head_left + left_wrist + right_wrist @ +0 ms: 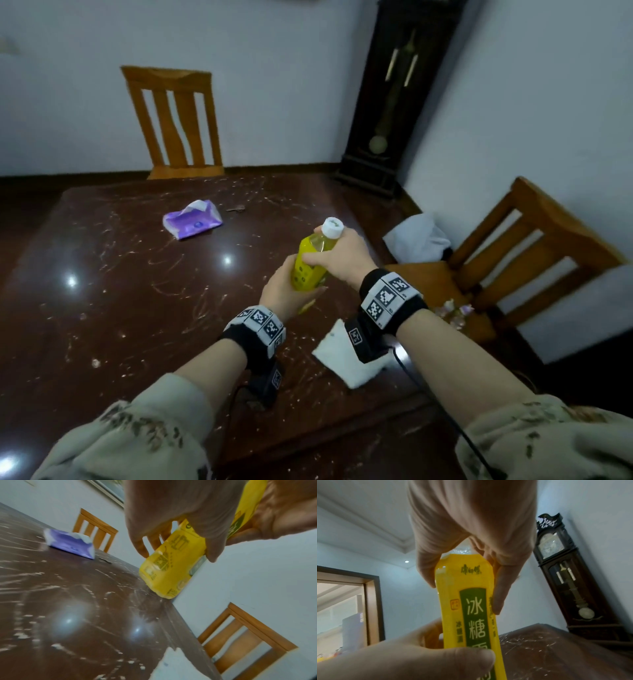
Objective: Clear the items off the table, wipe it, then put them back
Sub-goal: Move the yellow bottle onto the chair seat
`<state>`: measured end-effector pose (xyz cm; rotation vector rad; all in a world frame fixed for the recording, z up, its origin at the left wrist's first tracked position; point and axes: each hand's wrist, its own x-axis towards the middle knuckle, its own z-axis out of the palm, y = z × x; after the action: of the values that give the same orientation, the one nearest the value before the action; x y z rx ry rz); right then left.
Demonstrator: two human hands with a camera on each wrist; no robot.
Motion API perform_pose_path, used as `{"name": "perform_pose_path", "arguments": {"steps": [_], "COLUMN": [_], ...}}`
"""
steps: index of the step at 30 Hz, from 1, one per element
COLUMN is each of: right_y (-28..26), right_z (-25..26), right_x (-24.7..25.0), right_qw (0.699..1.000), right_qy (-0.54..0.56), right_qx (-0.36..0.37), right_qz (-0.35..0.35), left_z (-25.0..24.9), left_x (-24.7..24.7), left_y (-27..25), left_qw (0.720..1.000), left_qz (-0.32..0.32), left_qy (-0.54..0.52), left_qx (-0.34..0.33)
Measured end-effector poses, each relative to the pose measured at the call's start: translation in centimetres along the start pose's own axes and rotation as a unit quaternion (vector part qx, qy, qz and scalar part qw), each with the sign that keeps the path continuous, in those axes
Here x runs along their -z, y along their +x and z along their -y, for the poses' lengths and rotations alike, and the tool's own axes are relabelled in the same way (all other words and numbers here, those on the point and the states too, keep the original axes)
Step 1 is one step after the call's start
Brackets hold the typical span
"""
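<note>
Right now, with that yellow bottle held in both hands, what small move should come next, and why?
Probably carry the yellow bottle off to the chair on the right. Both the left hand and right hand hold it above the table, which looks unwiped, and the tissue pack still lies there.

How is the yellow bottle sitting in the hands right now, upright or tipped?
Tipped. The yellow bottle leans, white cap up and right, held off the table by both hands.

Two wooden chairs beside table; dark pendulum clock in corner.
</note>
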<state>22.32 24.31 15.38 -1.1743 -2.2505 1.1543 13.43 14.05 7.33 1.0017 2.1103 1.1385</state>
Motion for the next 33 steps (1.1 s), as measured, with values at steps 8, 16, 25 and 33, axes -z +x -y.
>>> {"name": "perform_pose_path", "arguments": {"steps": [8,16,25,33], "right_y": [-2.5,-2.7,-0.5,7.8], "right_z": [-8.8,-21.1,-32.0,-38.6], "right_x": [12.3,28.1,36.4,38.5], "right_qw": [0.998,0.999,0.998,0.997], "right_qy": [0.043,-0.033,-0.034,-0.025], "right_qx": [0.006,0.002,-0.057,-0.062], "right_qz": [-0.054,0.001,0.015,0.042], "left_z": [-8.5,-15.5,-17.7,-18.8], "left_x": [-12.3,-29.6,-43.8,-48.7], "left_y": [0.1,2.5,6.8,13.7], "left_qw": [0.995,0.993,0.985,0.978], "left_qz": [0.063,0.096,0.165,0.209], "left_qy": [0.021,0.003,0.000,-0.004], "left_qx": [-0.071,-0.063,-0.050,0.005]}}
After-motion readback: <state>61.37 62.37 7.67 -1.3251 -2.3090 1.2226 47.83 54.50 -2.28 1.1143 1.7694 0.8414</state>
